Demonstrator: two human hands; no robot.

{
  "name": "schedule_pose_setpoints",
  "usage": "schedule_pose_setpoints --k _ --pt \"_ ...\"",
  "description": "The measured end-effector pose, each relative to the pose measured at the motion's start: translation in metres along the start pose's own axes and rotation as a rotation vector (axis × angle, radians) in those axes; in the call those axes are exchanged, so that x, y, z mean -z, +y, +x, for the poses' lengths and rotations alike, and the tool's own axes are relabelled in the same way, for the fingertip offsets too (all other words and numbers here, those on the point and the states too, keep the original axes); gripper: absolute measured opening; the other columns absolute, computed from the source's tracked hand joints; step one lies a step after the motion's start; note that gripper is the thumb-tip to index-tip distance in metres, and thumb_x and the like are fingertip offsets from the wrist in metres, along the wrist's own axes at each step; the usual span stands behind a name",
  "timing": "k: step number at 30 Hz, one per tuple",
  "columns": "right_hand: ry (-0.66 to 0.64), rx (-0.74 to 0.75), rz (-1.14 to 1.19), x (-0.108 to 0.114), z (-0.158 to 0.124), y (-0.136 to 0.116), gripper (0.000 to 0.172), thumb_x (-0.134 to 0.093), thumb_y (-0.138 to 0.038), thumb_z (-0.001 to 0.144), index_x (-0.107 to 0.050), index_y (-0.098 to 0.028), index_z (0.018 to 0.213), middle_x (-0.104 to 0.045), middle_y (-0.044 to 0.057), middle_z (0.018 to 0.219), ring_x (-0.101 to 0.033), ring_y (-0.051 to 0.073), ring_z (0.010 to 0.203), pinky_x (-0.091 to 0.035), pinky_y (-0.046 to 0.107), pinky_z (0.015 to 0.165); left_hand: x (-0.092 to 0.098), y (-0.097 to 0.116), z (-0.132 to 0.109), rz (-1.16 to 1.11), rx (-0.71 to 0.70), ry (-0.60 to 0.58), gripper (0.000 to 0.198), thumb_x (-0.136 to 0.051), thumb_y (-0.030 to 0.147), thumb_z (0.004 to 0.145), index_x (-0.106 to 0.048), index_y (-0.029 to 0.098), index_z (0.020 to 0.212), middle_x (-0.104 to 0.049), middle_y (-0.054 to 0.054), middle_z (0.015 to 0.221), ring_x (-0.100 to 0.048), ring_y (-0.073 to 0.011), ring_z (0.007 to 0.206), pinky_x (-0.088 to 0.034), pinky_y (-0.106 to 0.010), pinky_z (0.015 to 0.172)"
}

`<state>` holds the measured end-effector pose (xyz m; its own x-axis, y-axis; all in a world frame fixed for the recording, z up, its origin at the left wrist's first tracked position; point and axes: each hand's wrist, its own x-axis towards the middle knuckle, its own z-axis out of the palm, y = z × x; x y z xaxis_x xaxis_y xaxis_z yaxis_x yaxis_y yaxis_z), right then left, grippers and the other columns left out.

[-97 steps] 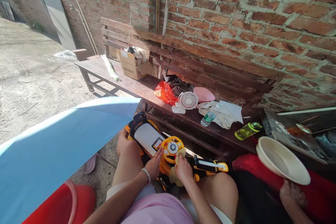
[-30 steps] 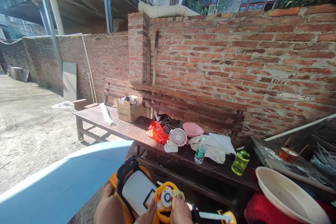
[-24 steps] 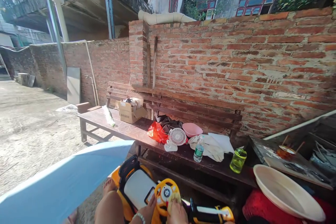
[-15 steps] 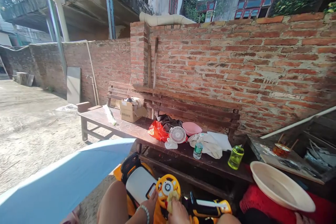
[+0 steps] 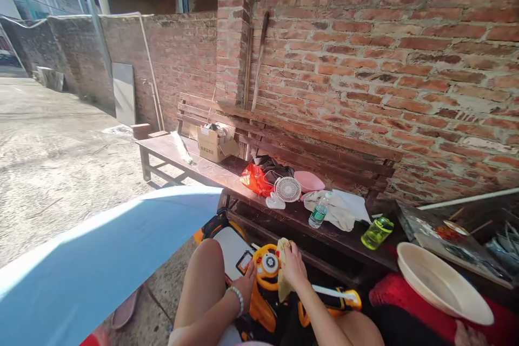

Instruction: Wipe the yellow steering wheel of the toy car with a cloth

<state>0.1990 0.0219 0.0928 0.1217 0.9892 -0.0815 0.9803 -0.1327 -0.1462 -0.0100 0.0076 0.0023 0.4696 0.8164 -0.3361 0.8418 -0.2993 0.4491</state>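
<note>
A yellow steering wheel [image 5: 263, 283] with a white hub belongs to a yellow, black and white ride-on toy car [image 5: 227, 248] between my knees. My left hand [image 5: 244, 285], with a beaded bracelet at the wrist, is closed at the wheel's left rim; some of its fingers are hidden. On the right side of the wheel, my right hand [image 5: 294, 266] grips a pale yellow cloth [image 5: 283, 287], which hangs down past the rim. Right of my forearm, a black and yellow part with a white strip [image 5: 327, 292] belongs to the toy.
A wooden bench [image 5: 203, 173] bears a cardboard box [image 5: 208, 143], red bag [image 5: 255, 178], white fan [image 5: 287, 189], water bottle [image 5: 318, 213] and green bottle [image 5: 377, 232]. A beige basin [image 5: 441, 286] is at right, near another person's hand [image 5: 466, 334]. A light-blue surface [image 5: 121, 248] fills the lower left.
The view has tilted down. My right hand with the cloth has moved from the wheel's lower front to its right side. My left hand stays by the left rim.
</note>
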Motion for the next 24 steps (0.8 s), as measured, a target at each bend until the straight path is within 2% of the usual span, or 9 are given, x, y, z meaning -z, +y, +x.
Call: schedule_pose_setpoints --k 3,8,11,17,21,24 --pt "-0.051 0.053 -0.058 0.0 0.012 -0.009 0.067 -0.056 -0.014 0.095 -0.055 -0.029 0.16 -0.039 0.007 0.178 -0.055 0.028 0.148 -0.05 0.035 0.111 0.007 0.008 -0.007 0.002 0.103 -0.063 0.143 -0.09 0.015 0.05 -0.025 0.012 0.177 -0.001 -0.029 0.182 -0.067 -0.0594 0.127 -0.058 -0.073 0.107" --pt "-0.158 0.264 -0.101 -0.012 0.025 -0.026 0.072 -0.053 -0.004 0.093 -0.054 -0.032 0.159 -0.039 0.003 0.178 -0.045 0.027 0.153 -0.044 0.039 0.116 0.01 0.006 -0.015 -0.008 0.072 -0.066 0.132 -0.085 0.019 0.064 -0.019 0.013 0.178 -0.001 -0.022 0.184 -0.066 -0.0539 0.133 -0.056 -0.065 0.113" --pt "-0.203 0.301 -0.093 -0.018 0.031 -0.031 0.069 -0.052 -0.005 0.094 -0.056 -0.033 0.157 -0.045 0.003 0.174 -0.044 0.027 0.152 -0.042 0.042 0.118 0.008 0.003 -0.017 0.002 0.07 -0.072 0.126 -0.084 0.021 0.069 -0.021 0.016 0.178 -0.001 -0.02 0.184 -0.066 -0.0501 0.135 -0.056 -0.062 0.115" --pt "-0.195 0.139 -0.015 -0.016 0.035 -0.022 0.053 -0.052 -0.015 0.1 -0.06 -0.025 0.151 -0.061 0.011 0.154 -0.053 0.027 0.141 -0.047 0.036 0.106 0.01 0.008 -0.02 0.062 0.079 -0.092 0.12 -0.081 0.018 0.076 -0.018 0.012 0.178 -0.007 -0.024 0.184 -0.064 -0.0482 0.138 -0.055 -0.057 0.117" --pt "-0.188 -0.03 -0.016 -0.017 0.02 -0.008 0.047 -0.052 -0.021 0.103 -0.06 -0.018 0.149 -0.066 0.017 0.143 -0.062 0.028 0.134 -0.047 0.035 0.106 0.013 0.007 -0.023 0.022 0.083 -0.099 0.119 -0.079 0.02 0.078 -0.016 0.017 0.179 -0.003 -0.021 0.185 -0.065 -0.0465 0.138 -0.056 -0.056 0.116" --pt "-0.229 -0.099 0.005 -0.021 0.003 0.0 0.043 -0.056 -0.026 0.103 -0.06 -0.017 0.145 -0.068 0.018 0.137 -0.067 0.028 0.129 -0.049 0.033 0.103 0.013 0.005 -0.024 -0.025 0.073 -0.116 0.119 -0.078 0.023 0.08 -0.014 0.022 0.18 0.0 -0.016 0.186 -0.065 -0.0441 0.139 -0.057 -0.054 0.116"
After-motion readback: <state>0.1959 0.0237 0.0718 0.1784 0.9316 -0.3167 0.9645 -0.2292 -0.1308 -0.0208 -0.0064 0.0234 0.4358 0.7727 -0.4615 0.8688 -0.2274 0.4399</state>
